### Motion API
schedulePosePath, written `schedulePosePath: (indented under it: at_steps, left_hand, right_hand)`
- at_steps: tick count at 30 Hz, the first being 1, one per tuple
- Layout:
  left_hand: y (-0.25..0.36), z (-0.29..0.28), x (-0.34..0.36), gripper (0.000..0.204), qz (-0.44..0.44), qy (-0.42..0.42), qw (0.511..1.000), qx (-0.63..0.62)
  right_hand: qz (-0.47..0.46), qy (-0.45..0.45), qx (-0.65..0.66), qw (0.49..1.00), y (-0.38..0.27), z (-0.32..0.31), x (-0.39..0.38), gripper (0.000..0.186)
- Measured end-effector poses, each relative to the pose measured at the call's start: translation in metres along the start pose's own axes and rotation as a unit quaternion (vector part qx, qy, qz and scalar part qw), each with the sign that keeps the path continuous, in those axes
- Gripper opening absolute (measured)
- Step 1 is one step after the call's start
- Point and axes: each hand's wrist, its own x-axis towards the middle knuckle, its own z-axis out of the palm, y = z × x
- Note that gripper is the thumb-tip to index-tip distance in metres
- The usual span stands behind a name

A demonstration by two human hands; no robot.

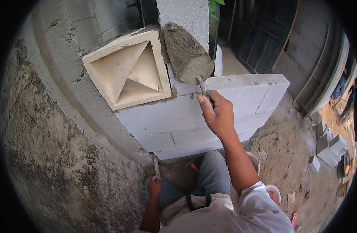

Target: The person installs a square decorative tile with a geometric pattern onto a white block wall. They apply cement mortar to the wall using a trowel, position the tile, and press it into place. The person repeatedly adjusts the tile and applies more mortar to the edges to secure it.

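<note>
My right hand (218,113) is closed round the handle of a trowel (189,54). Grey mortar coats the trowel's blade, which is held against or just over the wall top beside a cream, square vent block (104,66). This vent block has slanted triangular faces inside its frame and sits on the low wall of white blocks (159,120). Down by my knee, my left hand (154,186) grips a thin, pale strip (156,167) that looks like wood. The strip's upper end is close to the wall's lower left corner.
Left of the vent block runs a rough grey wall (50,116). A white pillar (184,15) rises behind the trowel. Buckets (274,194) stand at my right, near a red tool (293,218). Grey blocks (330,147) are stacked farther right; people (343,91) show beyond.
</note>
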Motion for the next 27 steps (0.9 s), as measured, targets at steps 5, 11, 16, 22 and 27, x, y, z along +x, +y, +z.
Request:
schedulePosePath:
  at_steps: [5, 11, 16, 22, 27]
  left_hand:
    - [0.007, -0.001, -0.001, 0.034, -0.024, -0.003, 1.000, -0.010]
    - [0.012, -0.002, -0.003, 0.033, -0.014, -0.003, 1.000, -0.012]
    - [0.014, -0.004, -0.004, 0.033, -0.011, -0.005, 1.000, 0.006]
    - [0.012, -0.005, -0.004, 0.032, -0.023, 0.003, 1.000, 0.017]
    - [0.018, -0.006, -0.006, 0.032, -0.027, -0.008, 0.999, -0.026]
  right_hand:
    - [-0.017, -0.013, -0.001, 1.000, -0.002, -0.003, 0.013, 0.029]
    - [-0.015, 0.000, -0.022, 1.000, -0.008, -0.001, 0.009, 0.030]
    - [0.030, 0.011, -0.053, 0.998, -0.021, 0.002, -0.006, 0.029]
    - [0.046, 0.062, -0.057, 0.995, -0.024, -0.005, -0.033, 0.029]
    - [-0.019, -0.014, -0.082, 0.996, -0.020, -0.032, -0.004, 0.033]
